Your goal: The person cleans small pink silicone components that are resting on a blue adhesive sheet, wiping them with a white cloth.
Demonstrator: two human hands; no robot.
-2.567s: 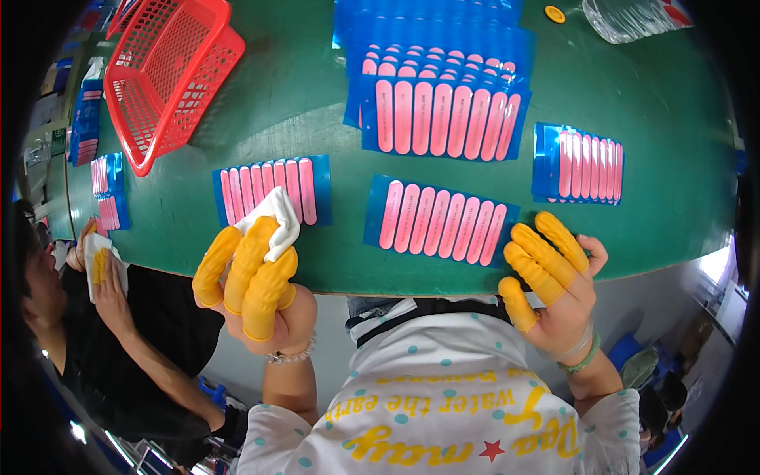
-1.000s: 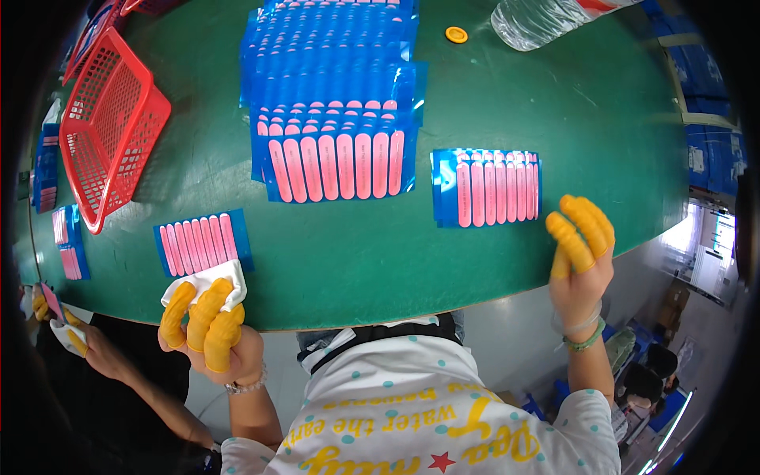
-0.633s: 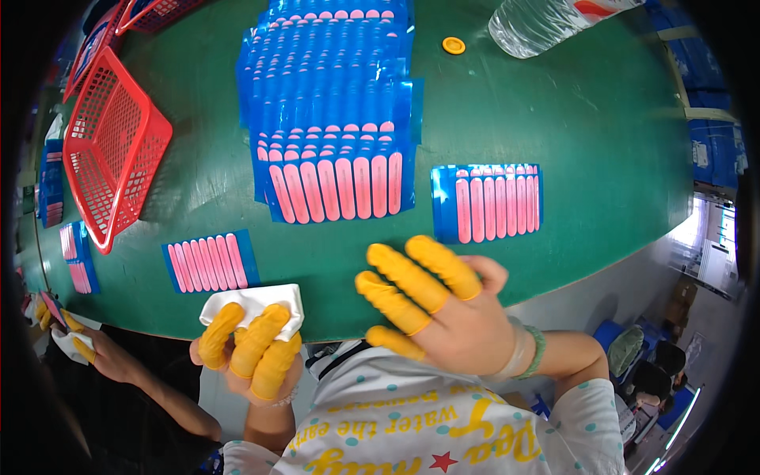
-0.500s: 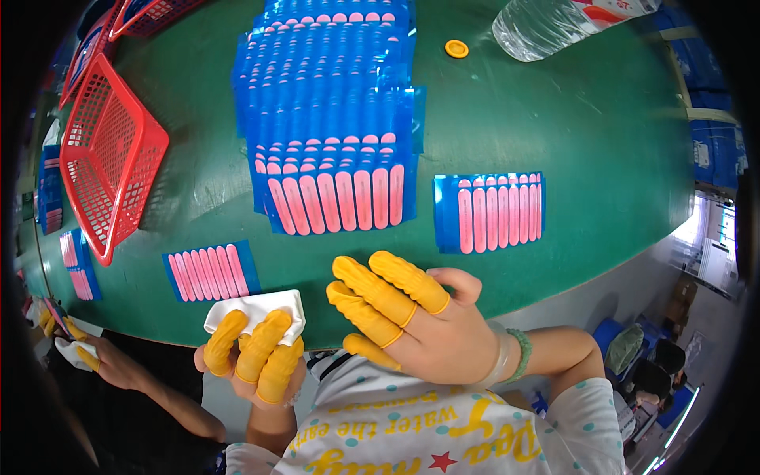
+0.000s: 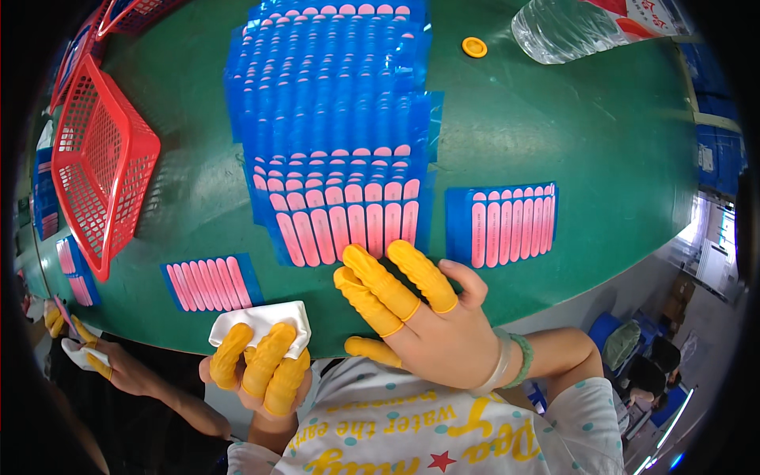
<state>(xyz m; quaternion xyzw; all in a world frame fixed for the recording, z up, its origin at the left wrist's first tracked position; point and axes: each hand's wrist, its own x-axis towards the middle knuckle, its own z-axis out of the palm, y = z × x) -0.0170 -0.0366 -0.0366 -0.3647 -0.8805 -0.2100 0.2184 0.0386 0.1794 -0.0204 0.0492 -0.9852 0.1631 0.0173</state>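
Observation:
My left hand point(image 5: 265, 376), with yellow finger cots, is closed on a folded white cloth point(image 5: 261, 323) at the table's near edge. My right hand point(image 5: 431, 324), in the same cots, is stretched out palm down, holding nothing. Its fingertips lie on the lower edge of the front blue film sheet point(image 5: 348, 229), which bears a row of pink strips. Behind it, overlapping blue sheets point(image 5: 332, 103) run back in a long fanned stack. Separate sheets of pink strips lie on the right point(image 5: 507, 229) and on the left point(image 5: 210, 283).
A red perforated basket point(image 5: 119, 158) stands at the left on the green table point(image 5: 554, 127). At the far right lie a rolled yellow finger cot point(image 5: 474, 47) and a clear plastic bottle point(image 5: 562, 36). Another person's hand point(image 5: 127, 368) holds a white cloth at lower left.
My right fingertips have come forward onto the front sheet. That sheet has slid nearer me, showing more strip ends behind it. My left hand still holds the cloth.

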